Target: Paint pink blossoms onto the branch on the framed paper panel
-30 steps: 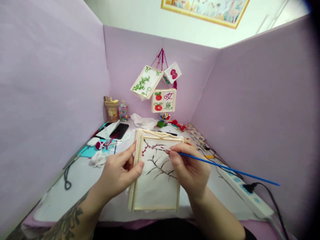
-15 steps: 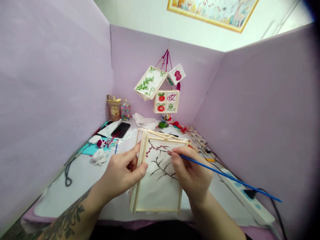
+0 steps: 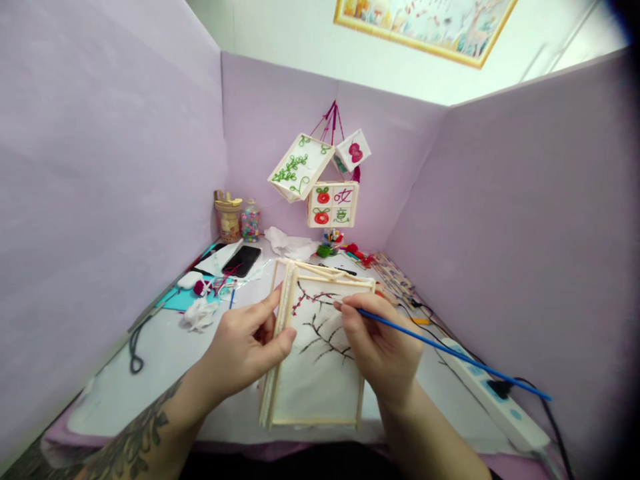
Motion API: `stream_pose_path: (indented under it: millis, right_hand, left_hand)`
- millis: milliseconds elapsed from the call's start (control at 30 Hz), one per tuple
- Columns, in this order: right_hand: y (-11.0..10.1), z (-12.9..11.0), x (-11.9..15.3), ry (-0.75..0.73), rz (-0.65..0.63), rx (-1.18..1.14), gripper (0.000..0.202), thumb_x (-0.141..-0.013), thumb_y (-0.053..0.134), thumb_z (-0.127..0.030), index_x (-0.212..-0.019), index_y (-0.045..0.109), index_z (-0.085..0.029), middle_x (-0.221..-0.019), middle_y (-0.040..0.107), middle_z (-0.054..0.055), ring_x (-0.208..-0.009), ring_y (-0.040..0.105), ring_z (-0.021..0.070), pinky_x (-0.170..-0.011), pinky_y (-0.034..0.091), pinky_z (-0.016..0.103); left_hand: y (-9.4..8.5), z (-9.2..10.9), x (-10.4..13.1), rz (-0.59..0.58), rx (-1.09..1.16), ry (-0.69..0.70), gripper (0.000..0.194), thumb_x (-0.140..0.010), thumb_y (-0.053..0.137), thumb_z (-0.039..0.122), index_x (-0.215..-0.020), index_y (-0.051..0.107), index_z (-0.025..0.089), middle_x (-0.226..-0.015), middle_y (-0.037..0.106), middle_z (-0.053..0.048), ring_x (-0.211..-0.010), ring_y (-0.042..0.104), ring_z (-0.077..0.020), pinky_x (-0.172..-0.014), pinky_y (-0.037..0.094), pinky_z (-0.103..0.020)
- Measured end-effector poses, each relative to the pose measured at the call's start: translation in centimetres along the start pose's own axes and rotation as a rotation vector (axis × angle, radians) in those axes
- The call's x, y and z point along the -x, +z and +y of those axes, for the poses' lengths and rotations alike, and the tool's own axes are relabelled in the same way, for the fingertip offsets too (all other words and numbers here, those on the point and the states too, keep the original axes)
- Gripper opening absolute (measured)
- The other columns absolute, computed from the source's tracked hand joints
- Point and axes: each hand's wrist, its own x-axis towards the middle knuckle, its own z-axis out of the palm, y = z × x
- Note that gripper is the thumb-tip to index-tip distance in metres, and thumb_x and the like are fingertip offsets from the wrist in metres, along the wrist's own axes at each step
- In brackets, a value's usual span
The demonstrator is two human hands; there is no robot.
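Propped upright at the front of the table is a wooden-framed paper lantern [image 3: 315,393]. Its white face bears dark painted branches, with small red blossoms on the upper twig. My left hand [image 3: 250,340] grips the lantern's left edge, thumb on the front and fingers around the side. In my right hand [image 3: 383,347] is a thin paintbrush [image 3: 450,350] with a long blue handle, pinched near its tip. The tip is at the painted twigs in the upper right of the panel; whether it touches the paper is hard to tell.
Decorated lanterns [image 3: 303,167] hang from the lilac back partition. A black phone [image 3: 241,261], crumpled tissue [image 3: 200,313] and a turquoise sheet [image 3: 173,300] lie at the left. Jars [image 3: 230,220] stand at the back left. A power strip [image 3: 493,393] with cables runs along the right.
The brush handle's far end has shifted slightly left and up, and my right hand has moved a touch left. My left hand and the lantern stay nearly in place.
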Motion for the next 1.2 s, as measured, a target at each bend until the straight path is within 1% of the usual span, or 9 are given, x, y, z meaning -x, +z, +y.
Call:
stream_pose_path:
  millis: [200,400,567,900,1100,1200]
  right_hand:
    - [0.1,0.1,0.1,0.017,0.003,-0.011,0.018,-0.088,0.065,-0.012,-0.099,0.07,-0.025,-0.084,0.075,0.0,-0.073,0.072,0.0164,-0.067,0.057,0.029]
    - [0.0,0.1,0.1,0.016,0.051,-0.038,0.02,-0.086,0.065,-0.01,-0.098,0.07,-0.025,-0.083,0.074,0.0,-0.073,0.071,0.0161,-0.067,0.057,0.028]
    - [0.1,0.1,0.1,0.032,0.03,-0.025,0.018,-0.087,0.065,-0.011,-0.097,0.07,-0.025,-0.084,0.074,0.0,-0.074,0.071,0.0155,-0.067,0.056,0.028]
    - [0.1,0.2,0.2,0.02,0.001,-0.005,0.017,-0.089,0.065,-0.013,-0.099,0.069,-0.025,-0.085,0.074,0.001,-0.076,0.072,0.0167,-0.068,0.056,0.029]
    - [0.1,0.1,0.0,0.005,-0.004,0.014,0.016,-0.089,0.064,-0.013,-0.1,0.069,-0.024,-0.086,0.075,0.001,-0.076,0.072,0.0167,-0.068,0.056,0.029]
    - [0.1,0.1,0.0,-0.008,-0.001,0.028,0.015,-0.089,0.065,-0.013,-0.099,0.069,-0.024,-0.085,0.075,0.001,-0.075,0.072,0.0164,-0.068,0.056,0.028]
  left_hand:
    - [0.0,0.0,0.1,-0.006,-0.004,-0.004,0.052,-0.085,0.063,0.024,-0.134,0.064,0.006,-0.053,0.051,0.008,-0.043,0.043,-0.0072,-0.041,0.037,-0.016]
    - [-0.1,-0.1,0.1,-0.016,-0.001,-0.021,0.052,-0.085,0.063,0.024,-0.134,0.064,0.008,-0.053,0.051,0.008,-0.044,0.044,-0.0078,-0.041,0.038,-0.017]
    - [0.0,-0.1,0.1,-0.01,-0.014,-0.002,0.052,-0.086,0.063,0.023,-0.134,0.063,0.004,-0.053,0.05,0.008,-0.044,0.044,-0.0075,-0.041,0.038,-0.017]
    - [0.2,-0.5,0.3,-0.005,-0.02,0.007,0.053,-0.087,0.063,0.025,-0.136,0.062,0.005,-0.055,0.051,0.007,-0.045,0.043,-0.0076,-0.042,0.037,-0.018]
    - [0.5,-1.3,0.8,0.002,-0.029,0.005,0.054,-0.089,0.063,0.028,-0.14,0.059,0.01,-0.057,0.054,0.007,-0.045,0.042,-0.0076,-0.044,0.037,-0.018]
    - [0.5,-1.3,0.9,0.002,-0.024,0.008,0.054,-0.089,0.063,0.027,-0.14,0.059,0.009,-0.057,0.053,0.007,-0.045,0.042,-0.0074,-0.044,0.038,-0.018]
